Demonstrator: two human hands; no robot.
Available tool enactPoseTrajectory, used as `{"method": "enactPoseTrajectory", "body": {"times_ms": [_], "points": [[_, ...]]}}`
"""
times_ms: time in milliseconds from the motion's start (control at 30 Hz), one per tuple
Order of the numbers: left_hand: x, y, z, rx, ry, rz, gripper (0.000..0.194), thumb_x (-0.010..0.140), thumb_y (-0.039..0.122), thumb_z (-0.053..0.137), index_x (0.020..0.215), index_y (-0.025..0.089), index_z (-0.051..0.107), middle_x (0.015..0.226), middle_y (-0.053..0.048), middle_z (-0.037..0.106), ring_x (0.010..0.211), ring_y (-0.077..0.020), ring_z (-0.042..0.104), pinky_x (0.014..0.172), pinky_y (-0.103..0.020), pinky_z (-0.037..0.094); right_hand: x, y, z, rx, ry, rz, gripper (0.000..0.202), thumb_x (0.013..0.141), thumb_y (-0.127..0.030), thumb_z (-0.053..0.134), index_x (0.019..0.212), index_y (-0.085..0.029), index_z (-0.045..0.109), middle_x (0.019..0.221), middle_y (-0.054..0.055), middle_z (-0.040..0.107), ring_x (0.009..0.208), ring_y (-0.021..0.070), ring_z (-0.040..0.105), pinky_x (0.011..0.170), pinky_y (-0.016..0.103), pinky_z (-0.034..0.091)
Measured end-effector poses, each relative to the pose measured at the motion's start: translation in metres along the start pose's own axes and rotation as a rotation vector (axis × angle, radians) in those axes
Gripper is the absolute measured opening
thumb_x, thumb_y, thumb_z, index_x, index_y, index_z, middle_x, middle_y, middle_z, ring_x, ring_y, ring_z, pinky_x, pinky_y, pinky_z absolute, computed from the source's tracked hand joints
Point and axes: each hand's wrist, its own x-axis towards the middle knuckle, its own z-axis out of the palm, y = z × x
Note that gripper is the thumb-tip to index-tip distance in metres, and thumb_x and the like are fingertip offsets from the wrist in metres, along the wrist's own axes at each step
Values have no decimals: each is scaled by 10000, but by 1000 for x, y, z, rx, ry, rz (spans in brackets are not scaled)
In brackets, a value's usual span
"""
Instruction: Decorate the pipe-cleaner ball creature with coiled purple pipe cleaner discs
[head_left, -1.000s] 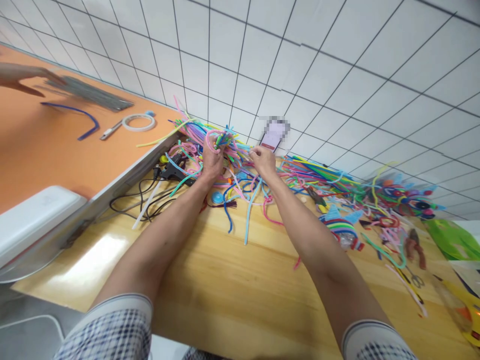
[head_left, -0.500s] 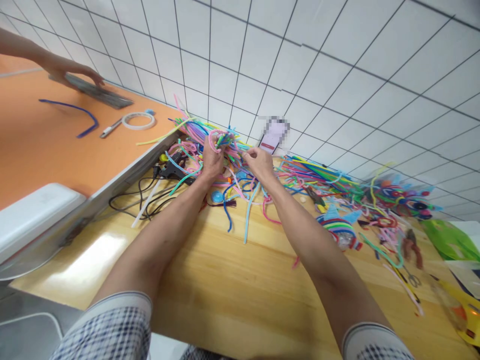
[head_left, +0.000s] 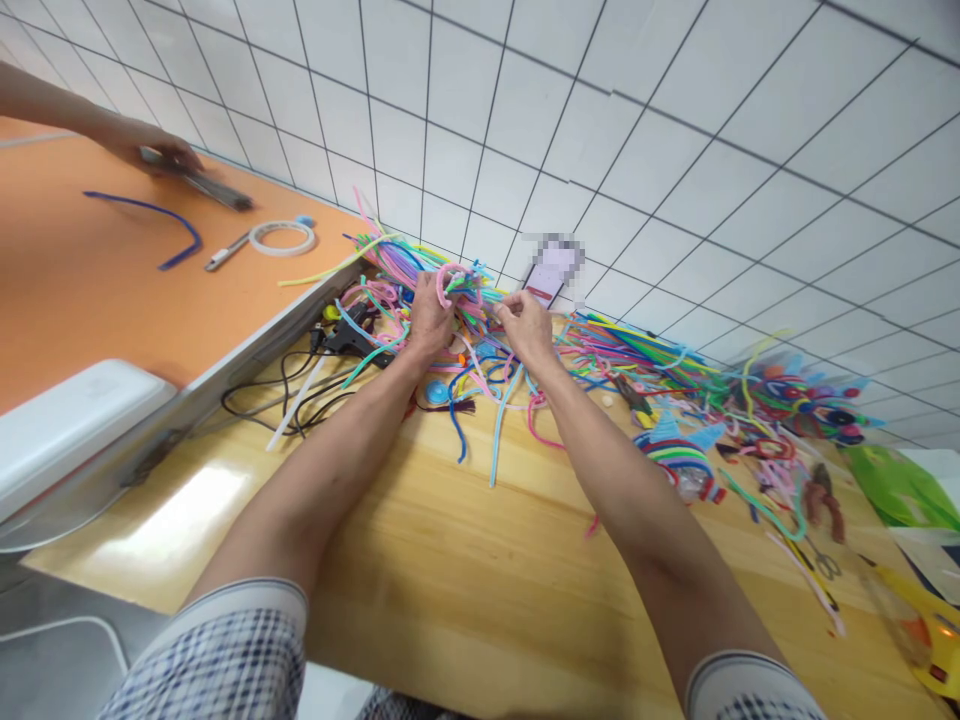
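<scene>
At the back of the wooden table my left hand (head_left: pixel 433 318) is wrapped round a bunch of fuzzy pipe cleaners (head_left: pixel 454 284), pink, blue and green, some with curled ends. To its right, my right hand (head_left: pixel 528 322) has thumb and forefinger pinched together beside the same heap; whatever sits between the fingertips is too small to make out. Loose pipe cleaners hang toward me below the hands, among them a light blue one (head_left: pixel 496 440) and a dark blue one (head_left: pixel 456 425). A phone (head_left: pixel 546 285) leans on the tiled wall behind my right hand.
A black glue gun (head_left: pixel 351 335) with its cord lies left of my hands. More pipe cleaners (head_left: pixel 637 350), a striped pipe-cleaner piece (head_left: pixel 679 460), pliers (head_left: pixel 823 500) and scissors (head_left: pixel 826 565) are rightward. On the orange table (head_left: pixel 247 310), another person's hand (head_left: pixel 154 145) touches a dark bundle (head_left: pixel 202 182).
My hands keep nearly the same place and grip, and the view has shifted slightly. The other person's hand has closed more over the dark bundle, whose far end has swung a little.
</scene>
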Motion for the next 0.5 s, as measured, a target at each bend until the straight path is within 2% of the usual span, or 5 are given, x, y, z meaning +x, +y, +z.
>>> {"method": "enactPoseTrajectory", "body": {"times_ms": [100,200,333,500], "points": [[-3,3,-1,72,11,12,171,1010,409,695,1110,271,709,1109,-81,653,1136,-314,678,1077,-499,564,0,-4,2,105,63,-101,139,887,-247,673,1017,-205,701,994,37,784,890,203,705,865,329,536],[-4,4,-1,111,-10,27,102,1009,345,693,1077,269,691,1082,-76,661,1098,-297,671,1061,-496,574,2,-7,3,118,81,-173,130,890,-237,652,1012,-213,686,1015,41,785,877,198,702,874,336,549],[-5,4,-1,121,6,24,42,993,287,686,984,259,655,1033,-67,654,1053,-285,665,1037,-488,593,5,-8,5,69,46,-147,73,880,-242,664,946,-221,685,940,30,783,864,214,710,856,353,552],[-5,4,0,107,12,14,53,953,221,681,950,265,652,1024,-70,647,1057,-297,670,1048,-486,591,5,-3,6,71,0,-99,109,877,-227,650,973,-224,701,927,22,788,892,226,730,872,363,563]]}}
